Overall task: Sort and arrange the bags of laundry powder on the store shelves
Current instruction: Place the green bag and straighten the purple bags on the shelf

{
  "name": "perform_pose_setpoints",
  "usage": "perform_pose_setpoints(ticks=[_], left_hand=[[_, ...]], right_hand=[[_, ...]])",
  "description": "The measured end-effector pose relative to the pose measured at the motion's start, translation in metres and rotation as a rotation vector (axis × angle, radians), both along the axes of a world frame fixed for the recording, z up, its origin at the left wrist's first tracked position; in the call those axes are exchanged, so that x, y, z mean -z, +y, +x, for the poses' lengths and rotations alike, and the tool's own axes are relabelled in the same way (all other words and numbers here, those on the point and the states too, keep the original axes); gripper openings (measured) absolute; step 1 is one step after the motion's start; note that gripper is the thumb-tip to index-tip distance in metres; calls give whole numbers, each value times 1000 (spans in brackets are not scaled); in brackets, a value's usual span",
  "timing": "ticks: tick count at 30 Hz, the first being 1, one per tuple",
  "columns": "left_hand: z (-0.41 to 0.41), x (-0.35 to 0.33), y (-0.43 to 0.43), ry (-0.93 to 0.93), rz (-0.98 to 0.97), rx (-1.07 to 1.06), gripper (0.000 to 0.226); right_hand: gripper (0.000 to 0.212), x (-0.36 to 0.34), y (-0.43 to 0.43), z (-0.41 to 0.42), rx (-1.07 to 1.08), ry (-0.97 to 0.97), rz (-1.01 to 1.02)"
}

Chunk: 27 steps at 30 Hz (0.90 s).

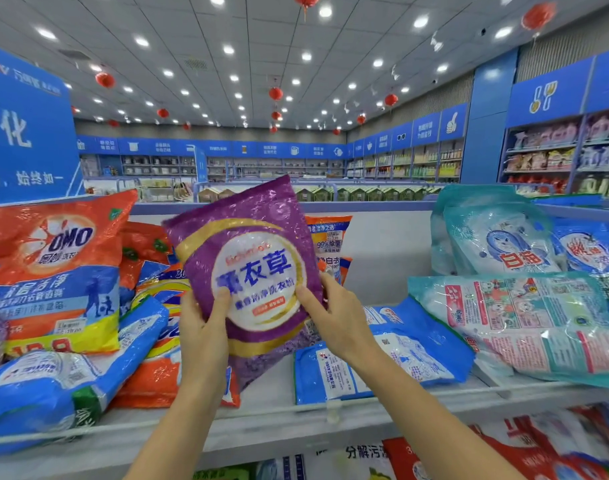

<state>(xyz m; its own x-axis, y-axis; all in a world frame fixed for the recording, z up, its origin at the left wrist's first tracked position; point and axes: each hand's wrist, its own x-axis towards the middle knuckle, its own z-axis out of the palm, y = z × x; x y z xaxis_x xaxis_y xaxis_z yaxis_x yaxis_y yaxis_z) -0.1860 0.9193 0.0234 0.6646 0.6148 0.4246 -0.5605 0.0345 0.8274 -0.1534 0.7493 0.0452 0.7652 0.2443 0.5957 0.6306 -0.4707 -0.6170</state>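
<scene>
A purple bag of laundry powder (251,268) with a white round label is held upright above the top shelf (278,400), tilted a little to the left. My left hand (202,327) grips its lower left edge, thumb on the front. My right hand (334,313) grips its lower right edge, thumb pressed on the label. A red and blue OMO bag (53,271) stands at the left. Blue bags (53,382) lie flat at the front left, and another blue bag (382,358) lies under my right wrist. Teal bags (497,237) stand at the right, and one teal bag (524,320) lies flat.
An orange bag (147,379) lies under the purple one, and an orange and blue bag (329,240) stands behind it. More bags fill the lower shelf (503,452). The shelf's white back wall (382,244) shows in the middle. Store aisles stretch beyond.
</scene>
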Motion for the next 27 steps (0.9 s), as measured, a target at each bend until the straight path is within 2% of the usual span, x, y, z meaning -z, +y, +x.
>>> perform_pose_setpoints(ticks=[1,3,6,9,11,14,16,17,20,24,27], left_hand=[[-1,-6,4,-12,-13,-26,27],[-2,-21,13,13,132,-230,54],[-7,-47,17,29,414,-514,98],[-16,-77,26,-64,644,-692,111],[-18,-98,27,-112,869,-597,98],[-13,-114,10,-31,1127,-271,48],[-9,-119,3,-86,1107,-211,14],[-8,-121,2,-128,1062,-194,5],[-5,-129,2,-167,1037,-181,11],[2,-134,4,-177,1039,-162,11],[5,-135,2,-208,1048,-154,14]], right_hand=[[51,2,-1,0,59,-108,-70],[48,6,-2,-2,119,-250,-141],[48,5,-4,-4,72,-226,-63],[51,-1,-10,-2,86,-289,-105],[53,-3,-13,-2,126,-378,-215],[52,-2,-17,-3,130,-364,-262],[49,1,-19,-2,134,-364,-244],[49,2,-20,-1,131,-366,-233],[53,5,-24,1,118,-369,-219],[88,10,-28,1,148,-325,-183],[83,22,-24,0,133,-318,-64]])
